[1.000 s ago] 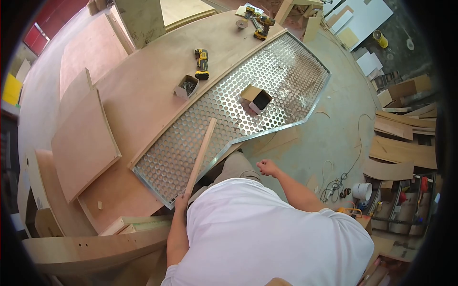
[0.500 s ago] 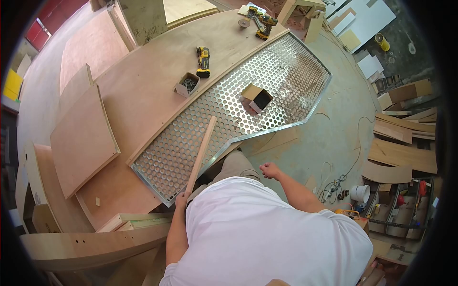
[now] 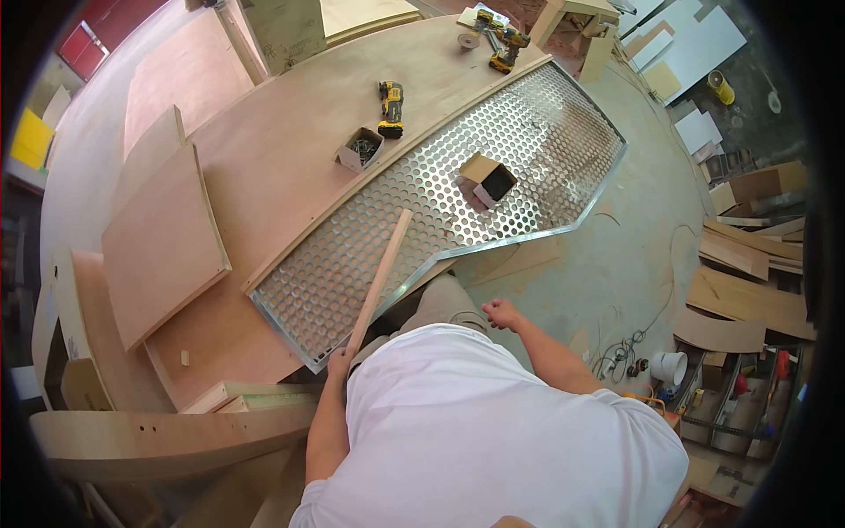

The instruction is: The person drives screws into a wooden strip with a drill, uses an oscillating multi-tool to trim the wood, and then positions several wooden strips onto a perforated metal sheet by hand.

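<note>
My left hand (image 3: 338, 361) grips the near end of a long wooden strip (image 3: 381, 276). The strip slants up and away over a large perforated metal sheet (image 3: 458, 189) that lies on a big curved plywood panel (image 3: 282, 150). My right hand (image 3: 500, 313) hangs loosely curled and holds nothing, just off the sheet's near edge above the concrete floor. An open small cardboard box (image 3: 488, 180) rests on the sheet.
On the plywood are a box of screws (image 3: 360, 149), a yellow power tool (image 3: 391, 108) and drills (image 3: 506, 48) farther off. Plywood boards (image 3: 158, 242) lie at left. Offcuts (image 3: 744, 299), a white bucket (image 3: 670, 366) and cables (image 3: 620, 356) are at right.
The view has shifted slightly, so everything sits a little to the right. My right hand has drifted a bit nearer my body. The strip stays in my left hand.
</note>
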Demonstrator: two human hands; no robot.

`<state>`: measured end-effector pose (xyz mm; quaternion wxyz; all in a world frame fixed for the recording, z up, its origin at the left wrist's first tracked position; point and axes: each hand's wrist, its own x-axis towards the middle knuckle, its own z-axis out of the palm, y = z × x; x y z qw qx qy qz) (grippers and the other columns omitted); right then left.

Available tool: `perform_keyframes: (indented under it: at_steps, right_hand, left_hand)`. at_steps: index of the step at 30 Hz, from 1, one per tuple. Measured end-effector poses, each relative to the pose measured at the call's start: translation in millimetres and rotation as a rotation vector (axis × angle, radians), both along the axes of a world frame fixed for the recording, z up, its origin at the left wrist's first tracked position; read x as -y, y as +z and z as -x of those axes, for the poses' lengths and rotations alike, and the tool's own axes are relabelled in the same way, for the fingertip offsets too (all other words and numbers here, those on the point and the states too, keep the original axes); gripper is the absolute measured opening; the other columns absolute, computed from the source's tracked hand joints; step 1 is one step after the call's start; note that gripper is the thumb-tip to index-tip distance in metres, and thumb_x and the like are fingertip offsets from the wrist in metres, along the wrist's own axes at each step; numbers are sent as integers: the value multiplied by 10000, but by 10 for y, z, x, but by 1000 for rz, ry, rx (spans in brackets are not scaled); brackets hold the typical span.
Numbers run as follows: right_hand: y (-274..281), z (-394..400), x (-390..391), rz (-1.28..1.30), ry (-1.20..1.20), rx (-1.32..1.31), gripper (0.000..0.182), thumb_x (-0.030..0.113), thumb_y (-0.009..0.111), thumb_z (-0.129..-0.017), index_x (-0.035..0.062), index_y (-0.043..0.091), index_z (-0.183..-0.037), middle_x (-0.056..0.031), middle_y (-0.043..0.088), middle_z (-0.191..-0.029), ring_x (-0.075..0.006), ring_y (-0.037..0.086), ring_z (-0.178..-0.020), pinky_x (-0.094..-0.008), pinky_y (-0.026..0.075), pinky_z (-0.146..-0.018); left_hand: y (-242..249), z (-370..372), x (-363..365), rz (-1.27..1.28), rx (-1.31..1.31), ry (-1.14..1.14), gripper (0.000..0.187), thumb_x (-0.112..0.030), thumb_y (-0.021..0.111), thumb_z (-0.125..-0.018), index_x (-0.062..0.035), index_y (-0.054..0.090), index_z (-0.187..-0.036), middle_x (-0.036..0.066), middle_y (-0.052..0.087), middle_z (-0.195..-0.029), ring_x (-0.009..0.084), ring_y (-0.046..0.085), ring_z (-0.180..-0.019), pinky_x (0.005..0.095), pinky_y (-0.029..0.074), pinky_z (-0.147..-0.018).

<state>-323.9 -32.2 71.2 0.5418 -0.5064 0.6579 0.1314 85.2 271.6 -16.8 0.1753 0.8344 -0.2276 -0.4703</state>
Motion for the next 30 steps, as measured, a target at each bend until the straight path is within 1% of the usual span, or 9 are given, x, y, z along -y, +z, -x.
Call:
perform_keyframes:
  at_steps: [4, 7, 9, 12, 15, 17, 24, 30]
  right_hand:
    - [-16, 2, 21, -3, 15, -14, 378, 440, 652, -955, 76, 663, -1058, -84, 694, -886, -174, 660, -672, -322, 506, -553]
    - [12, -45, 57, 2, 10, -15, 372, 434, 645, -960, 80, 667, -1072, -87, 695, -898, -173, 660, -677, -324, 513, -564]
    - [48, -61, 81, -1, 13, -18, 372, 431, 641, -964, 80, 666, -1085, -92, 696, -905, -175, 663, -682, -326, 520, -572]
    - [88, -67, 85, 17, 10, -3, 356, 420, 644, -961, 70, 646, -1029, -80, 681, -850, -171, 654, -655, -327, 506, -549]
    - [171, -89, 106, 8, 33, -9, 359, 424, 640, -967, 71, 640, -1034, -81, 680, -841, -172, 661, -662, -331, 514, -558]
    - [154, -66, 128, 3, 38, -28, 360, 426, 635, -970, 71, 639, -1033, -84, 682, -853, -175, 664, -671, -331, 514, -561]
    - [222, -100, 148, -18, 71, -42, 364, 424, 620, -981, 71, 632, -1070, -94, 684, -904, -185, 670, -707, -340, 529, -605]
    - [227, -111, 175, -29, 78, -44, 372, 423, 611, -988, 73, 637, -1112, -97, 687, -933, -193, 676, -720, -351, 541, -632]
  left_hand:
    - [46, 40, -5, 17, -21, 58, 567, -535, 701, -827, -42, 754, -1102, 186, 746, -1021, 308, 712, -968, 404, 520, -865]
    - [124, 64, 12, 19, -48, 99, 564, -518, 757, -787, -52, 758, -1104, 175, 750, -1035, 302, 712, -969, 400, 520, -866]
    - [85, 48, 13, 12, -82, 121, 580, -509, 797, -749, -59, 758, -1112, 175, 747, -1067, 297, 707, -993, 397, 519, -883]
    - [235, 66, 56, -34, -57, 135, 621, -521, 791, -744, -65, 738, -1162, 186, 733, -1123, 307, 697, -1040, 404, 518, -921]
    - [232, 79, 39, -42, -74, 147, 633, -518, 786, -745, -72, 725, -1191, 183, 727, -1151, 314, 691, -1064, 411, 518, -939]
    - [154, 87, 22, -41, -87, 148, 633, -516, 784, -743, -77, 720, -1195, 179, 726, -1157, 319, 689, -1072, 416, 518, -942]
    - [132, 151, 1, -58, -93, 208, 638, -537, 789, -721, -105, 718, -1185, 163, 726, -1157, 318, 688, -1074, 413, 523, -933]
    - [152, 174, 4, -68, -129, 238, 647, -548, 781, -727, -112, 713, -1200, 159, 710, -1212, 321, 667, -1127, 423, 507, -964]
